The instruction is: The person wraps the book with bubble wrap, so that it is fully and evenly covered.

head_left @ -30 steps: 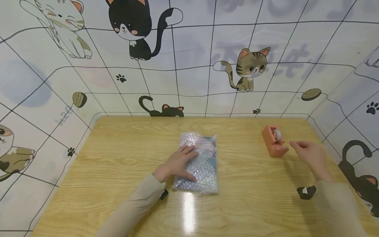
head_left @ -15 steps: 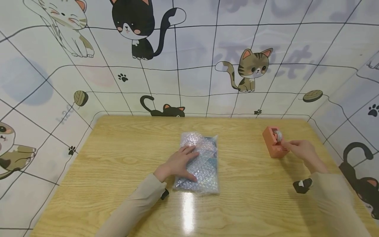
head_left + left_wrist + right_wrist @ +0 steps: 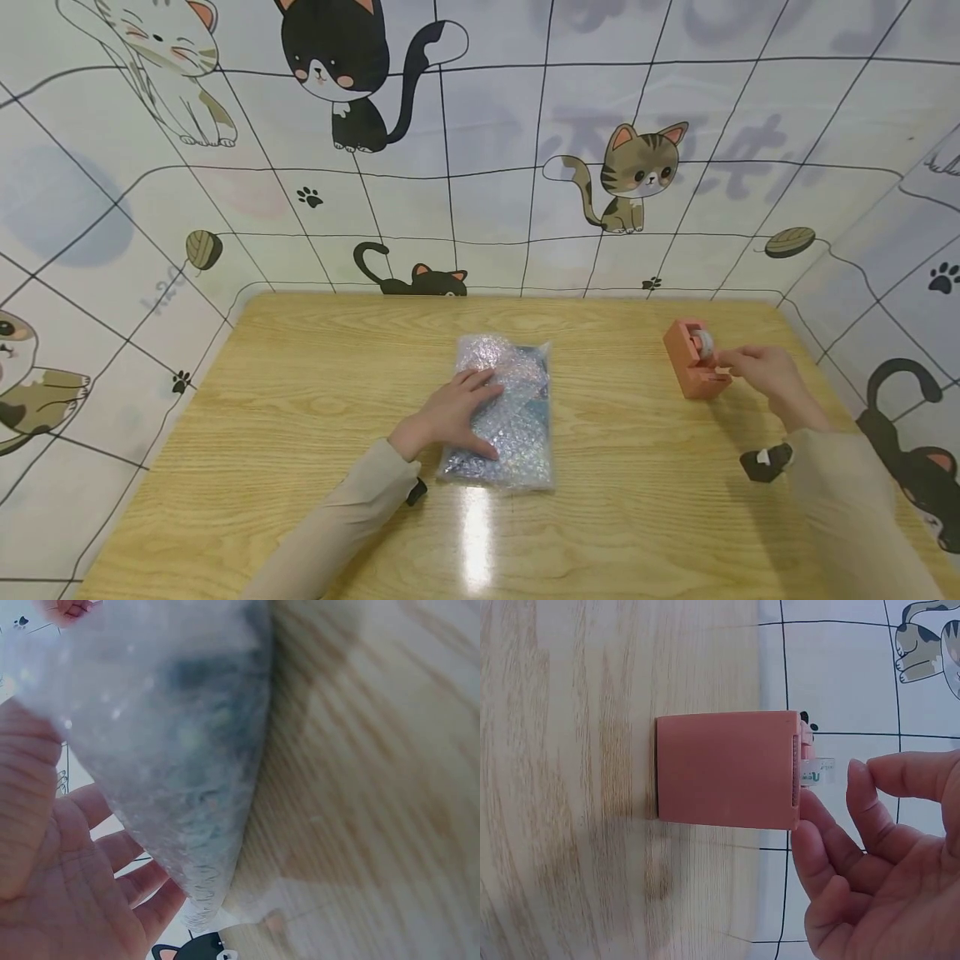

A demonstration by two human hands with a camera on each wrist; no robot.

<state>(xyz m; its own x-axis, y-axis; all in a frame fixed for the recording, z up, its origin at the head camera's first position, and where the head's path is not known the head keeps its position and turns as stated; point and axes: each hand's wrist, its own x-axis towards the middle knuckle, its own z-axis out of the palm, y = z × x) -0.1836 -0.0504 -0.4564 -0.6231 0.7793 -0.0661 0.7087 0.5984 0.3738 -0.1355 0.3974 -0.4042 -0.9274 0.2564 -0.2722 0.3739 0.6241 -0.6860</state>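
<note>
near the middle of the wood-grain table (image 3: 322, 358) lies a flat bubble-wrap package (image 3: 528, 425), clear and glinting, with something bluish showing through it. the person's left hand (image 3: 450, 412) rests on its left side, fingers spread and thumb well apart — a flat touch, nothing pinched. over towards the person's right stands a coral-pink tape dispenser (image 3: 681, 358), well apart from the package, its roll of tape (image 3: 702, 343) seated inside. the right hand (image 3: 768, 379) is right up at its front end; from the right wrist, a short printed tape end (image 3: 821, 771) pokes out past the dispenser, and thumb and index meet at their tips just beyond it — whether they pinch any clear tape i cannot tell. the other fingers curl close by the dispenser's front. both arms wear beige sleeves (image 3: 345, 508), and behind it all hangs a gridded cat-print backdrop (image 3: 487, 125).
</note>
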